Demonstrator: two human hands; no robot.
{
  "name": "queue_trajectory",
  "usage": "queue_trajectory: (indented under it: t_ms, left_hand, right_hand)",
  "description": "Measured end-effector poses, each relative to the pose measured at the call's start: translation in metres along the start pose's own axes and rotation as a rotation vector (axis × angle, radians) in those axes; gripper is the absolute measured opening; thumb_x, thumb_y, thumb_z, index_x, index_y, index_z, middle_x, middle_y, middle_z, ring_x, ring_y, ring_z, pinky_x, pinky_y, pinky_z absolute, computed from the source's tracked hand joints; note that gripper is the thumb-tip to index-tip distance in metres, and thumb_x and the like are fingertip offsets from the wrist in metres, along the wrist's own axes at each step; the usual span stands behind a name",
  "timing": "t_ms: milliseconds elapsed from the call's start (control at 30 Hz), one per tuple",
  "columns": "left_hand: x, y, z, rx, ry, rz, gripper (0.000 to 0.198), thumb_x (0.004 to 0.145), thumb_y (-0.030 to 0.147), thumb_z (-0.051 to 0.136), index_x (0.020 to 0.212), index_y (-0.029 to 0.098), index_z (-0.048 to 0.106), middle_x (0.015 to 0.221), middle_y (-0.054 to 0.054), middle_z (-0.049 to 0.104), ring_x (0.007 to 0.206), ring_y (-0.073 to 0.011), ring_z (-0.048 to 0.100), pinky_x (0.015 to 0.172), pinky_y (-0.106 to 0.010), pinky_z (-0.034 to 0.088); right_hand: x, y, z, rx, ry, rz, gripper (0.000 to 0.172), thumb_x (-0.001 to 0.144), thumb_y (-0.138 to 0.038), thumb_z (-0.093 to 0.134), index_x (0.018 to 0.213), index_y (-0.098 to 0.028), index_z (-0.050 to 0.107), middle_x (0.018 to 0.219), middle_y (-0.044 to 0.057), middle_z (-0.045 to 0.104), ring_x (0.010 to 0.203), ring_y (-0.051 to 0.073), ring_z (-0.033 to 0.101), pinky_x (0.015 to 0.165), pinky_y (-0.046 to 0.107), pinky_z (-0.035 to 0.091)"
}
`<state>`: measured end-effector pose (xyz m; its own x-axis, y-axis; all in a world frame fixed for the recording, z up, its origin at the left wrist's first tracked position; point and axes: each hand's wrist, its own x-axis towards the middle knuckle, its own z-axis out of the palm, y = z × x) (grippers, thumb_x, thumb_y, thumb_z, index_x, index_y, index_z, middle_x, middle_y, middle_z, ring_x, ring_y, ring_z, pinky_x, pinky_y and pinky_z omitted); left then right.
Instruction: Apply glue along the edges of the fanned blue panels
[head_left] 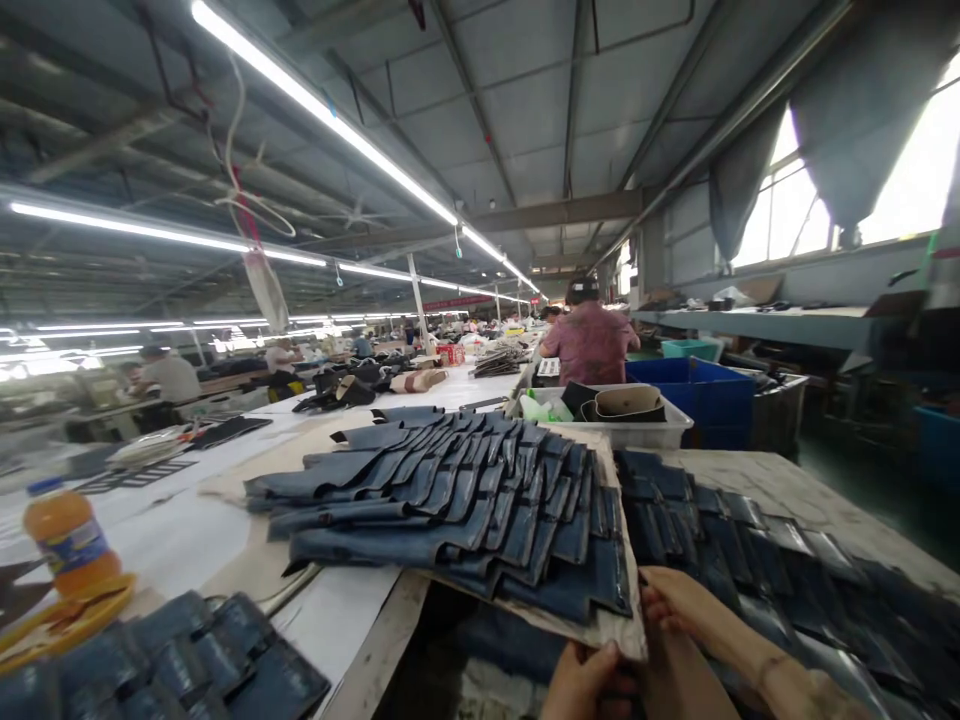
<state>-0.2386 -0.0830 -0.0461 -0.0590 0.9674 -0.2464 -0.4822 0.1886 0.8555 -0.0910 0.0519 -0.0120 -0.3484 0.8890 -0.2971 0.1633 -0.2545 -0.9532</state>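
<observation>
Many dark blue, leather-like pieces [450, 500] lie in overlapping rows on a beige cloth sheet [628, 635] in front of me. At the sheet's near right corner, my left hand [589, 682] is closed on the edge, thumb on top and its other fingers mostly out of sight. My right hand [671, 602] grips the right edge of the same sheet a little farther up, with fingers curled. More overlapping dark pieces [720, 540] lie on the surface to the right, partly behind my right forearm. Another group of blue pieces [187, 655] sits at the lower left.
An orange drink bottle [71, 540] stands on the left beside a yellow dish [112, 597]. Beyond the sheet are a white bin [652, 432], a blue bin [712, 400] and a person in a reddish shirt [589, 345]. A dark gap [442, 640] opens below the sheet's near edge.
</observation>
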Motion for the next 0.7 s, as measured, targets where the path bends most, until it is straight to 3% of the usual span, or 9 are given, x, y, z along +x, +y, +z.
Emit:
queue_trajectory:
  t_ms: [133,233,367,700]
  left_hand:
    - [-0.009,0.002,0.009,-0.001,0.02,-0.032,0.068,0.06,0.051,0.072,0.111,0.011,0.051,0.099,-0.01,0.06,0.072,-0.0112,0.058,0.06,-0.02,0.042]
    - [-0.01,0.007,0.017,-0.012,0.027,-0.059,0.069,0.058,0.05,0.074,0.111,0.011,0.052,0.103,-0.011,0.059,0.073,-0.0117,0.058,0.062,-0.021,0.043]
    - [-0.004,0.01,0.024,-0.037,0.042,-0.112,0.074,0.055,0.053,0.075,0.111,0.01,0.052,0.102,-0.011,0.06,0.073,-0.0118,0.058,0.063,-0.022,0.044]
    - [0.001,0.01,0.035,-0.077,0.015,-0.135,0.071,0.054,0.051,0.076,0.108,0.009,0.058,0.105,-0.013,0.063,0.072,-0.0123,0.06,0.056,-0.018,0.041]
  right_hand:
    - [-0.002,-0.025,-0.01,0.043,0.057,0.07,0.021,0.085,-0.029,0.043,0.096,-0.016,0.054,0.069,0.006,0.059,0.051,0.01,0.054,0.049,0.021,0.042]
    - [0.002,-0.032,-0.015,0.021,0.074,0.085,0.027,0.089,-0.029,0.041,0.106,-0.011,0.051,0.077,0.007,0.061,0.055,0.009,0.055,0.051,0.019,0.042]
    - [0.01,-0.036,-0.017,-0.019,0.083,0.075,0.029,0.092,-0.029,0.038,0.11,-0.011,0.05,0.084,0.009,0.062,0.059,0.008,0.056,0.054,0.017,0.043]
    - [0.054,-0.051,-0.02,-0.092,0.188,0.088,0.027,0.092,-0.027,0.041,0.108,-0.01,0.053,0.081,0.01,0.065,0.051,0.008,0.052,0.049,0.017,0.042]
